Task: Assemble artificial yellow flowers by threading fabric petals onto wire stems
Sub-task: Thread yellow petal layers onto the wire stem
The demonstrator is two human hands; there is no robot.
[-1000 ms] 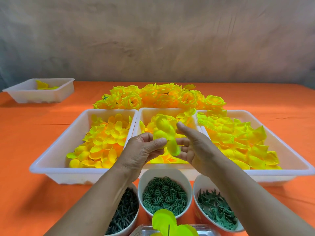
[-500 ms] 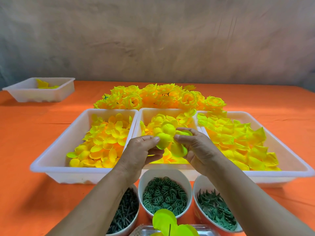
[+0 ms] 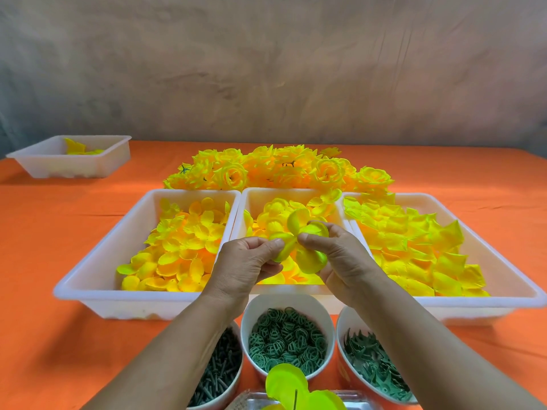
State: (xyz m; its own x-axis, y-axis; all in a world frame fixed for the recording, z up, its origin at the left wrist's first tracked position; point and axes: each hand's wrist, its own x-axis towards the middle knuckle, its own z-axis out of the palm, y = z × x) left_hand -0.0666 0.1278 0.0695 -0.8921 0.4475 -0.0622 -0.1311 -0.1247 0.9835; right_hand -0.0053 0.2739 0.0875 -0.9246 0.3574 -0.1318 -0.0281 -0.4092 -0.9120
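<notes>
Orange tablecloth stretching wide left of trays.
We are pinching one petal cluster with left hand and right hand.

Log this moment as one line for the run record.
left hand: pinches petal piece | right hand: pinches same petal piece | where: above middle tray

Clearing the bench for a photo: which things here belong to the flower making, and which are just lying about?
In the job: petal piece, pinched by left hand and right hand; left tray, middle tray, right tray of petals; pegs bowl, rings bowl, leaf bowl; started flower; finished flowers.
Lying about: small tray, far left; orange cloth.
</notes>
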